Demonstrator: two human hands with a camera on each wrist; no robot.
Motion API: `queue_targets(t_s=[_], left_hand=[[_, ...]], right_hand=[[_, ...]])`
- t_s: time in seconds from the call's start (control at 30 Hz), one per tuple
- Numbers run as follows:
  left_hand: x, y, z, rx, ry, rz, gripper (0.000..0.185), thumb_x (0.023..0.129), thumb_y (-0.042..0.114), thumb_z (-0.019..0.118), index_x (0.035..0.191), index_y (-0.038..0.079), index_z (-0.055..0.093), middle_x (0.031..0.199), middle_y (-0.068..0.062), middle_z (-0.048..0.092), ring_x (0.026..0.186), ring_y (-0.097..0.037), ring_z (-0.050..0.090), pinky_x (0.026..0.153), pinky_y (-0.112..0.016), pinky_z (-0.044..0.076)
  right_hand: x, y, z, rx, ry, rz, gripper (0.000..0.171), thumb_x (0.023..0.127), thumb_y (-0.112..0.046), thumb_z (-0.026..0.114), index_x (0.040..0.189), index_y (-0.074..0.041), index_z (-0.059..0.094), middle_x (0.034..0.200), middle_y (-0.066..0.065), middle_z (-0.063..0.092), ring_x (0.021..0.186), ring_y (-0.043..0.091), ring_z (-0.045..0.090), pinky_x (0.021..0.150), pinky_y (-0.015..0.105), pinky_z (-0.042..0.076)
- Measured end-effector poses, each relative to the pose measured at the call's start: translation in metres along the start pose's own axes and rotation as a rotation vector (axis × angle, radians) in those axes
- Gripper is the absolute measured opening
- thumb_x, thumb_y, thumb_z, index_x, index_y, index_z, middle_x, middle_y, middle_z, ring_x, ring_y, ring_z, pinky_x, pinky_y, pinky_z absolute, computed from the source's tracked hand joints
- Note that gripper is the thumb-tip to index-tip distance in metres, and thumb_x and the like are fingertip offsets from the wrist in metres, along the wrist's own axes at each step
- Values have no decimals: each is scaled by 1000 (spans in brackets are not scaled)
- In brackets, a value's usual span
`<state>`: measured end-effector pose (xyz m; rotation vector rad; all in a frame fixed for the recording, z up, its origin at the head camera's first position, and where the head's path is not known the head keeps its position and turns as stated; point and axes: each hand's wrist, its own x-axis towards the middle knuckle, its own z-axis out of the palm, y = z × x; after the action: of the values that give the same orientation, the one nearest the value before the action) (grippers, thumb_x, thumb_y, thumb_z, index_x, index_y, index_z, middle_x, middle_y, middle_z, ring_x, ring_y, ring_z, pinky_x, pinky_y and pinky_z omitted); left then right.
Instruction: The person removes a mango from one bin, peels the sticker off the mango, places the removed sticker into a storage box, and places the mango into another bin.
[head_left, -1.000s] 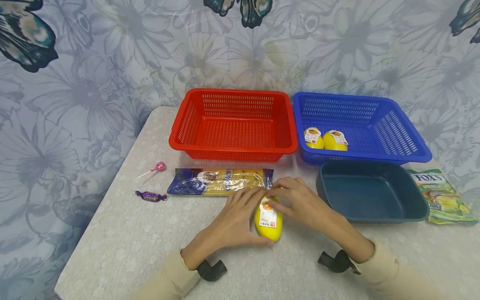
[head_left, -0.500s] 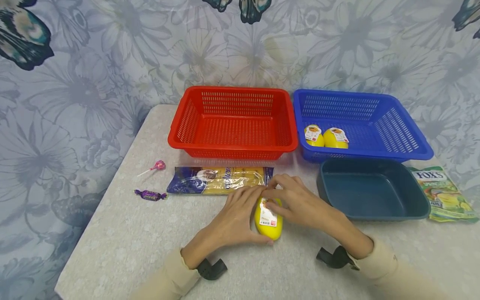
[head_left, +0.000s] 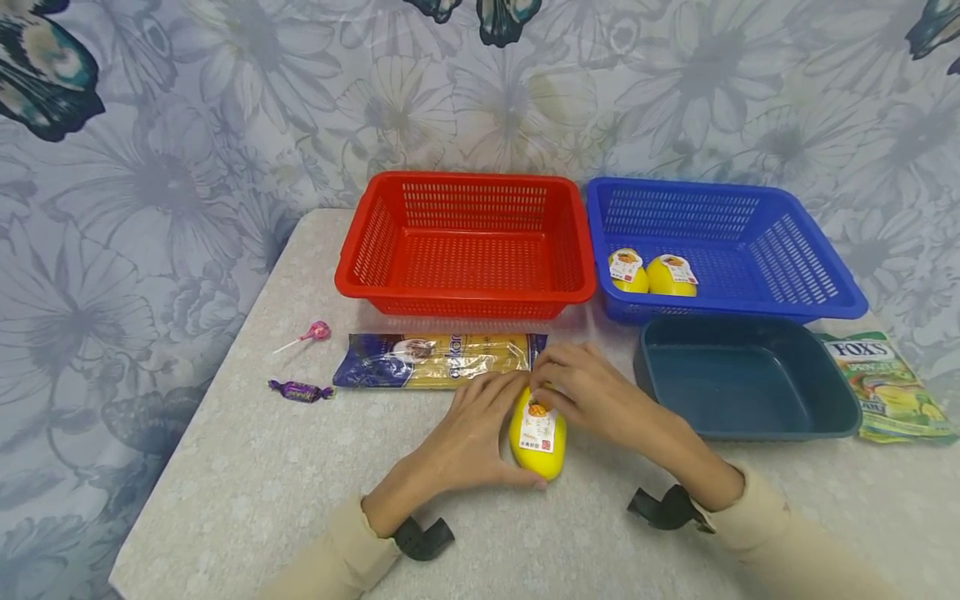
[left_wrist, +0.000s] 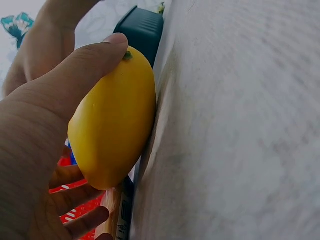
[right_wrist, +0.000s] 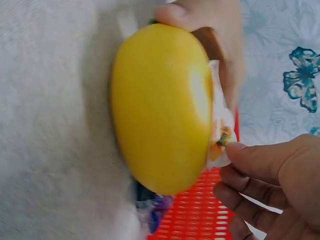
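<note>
At the tabletop's [head_left: 247,467] centre, the left hand [head_left: 468,437] cups the yellow mango [head_left: 537,442] from nine o'clock, thumb curled round its near end. The right hand [head_left: 588,398] pinches the mango's label [head_left: 536,429] edge at twelve o'clock.

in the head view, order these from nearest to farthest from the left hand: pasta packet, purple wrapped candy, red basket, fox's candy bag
From the left hand:
1. Pasta packet, just beyond the fingertips.
2. Purple wrapped candy, off to the left, and red basket, behind the packet: too close to call.
3. Fox's candy bag, far right, past the dark tray.
</note>
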<state>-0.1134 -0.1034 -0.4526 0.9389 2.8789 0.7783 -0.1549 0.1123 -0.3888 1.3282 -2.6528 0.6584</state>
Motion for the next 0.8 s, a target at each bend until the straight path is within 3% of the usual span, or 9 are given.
queue_targets(t_s=[0.5,0.63,0.8], left_hand=[[2,1,-1,0,13,1,123,65,79,74,159,17,26,161,1,29,143,-25,26,114,-51,22],[3,0,0,7,24,4,122,64,79,74,158,18,27,160,2,31,141,-24,28,113,-49,24],[2,-1,3,9,43,7,120,62,78,76,157,20,30,158,5,33,140,-24,30,112,-48,26]], right_hand=[[-16,0,-46,23,58,98,16,88,-6,76,103,-11,73,102,-4,67,95,16,59,88,39,51],[-24,7,-58,39,127,82,20,86,-1,77,104,-9,74,99,-5,70,92,12,61,82,34,54],[-39,17,-74,-2,243,56,30,79,5,80,104,-10,75,96,-4,70,84,9,58,71,18,50]])
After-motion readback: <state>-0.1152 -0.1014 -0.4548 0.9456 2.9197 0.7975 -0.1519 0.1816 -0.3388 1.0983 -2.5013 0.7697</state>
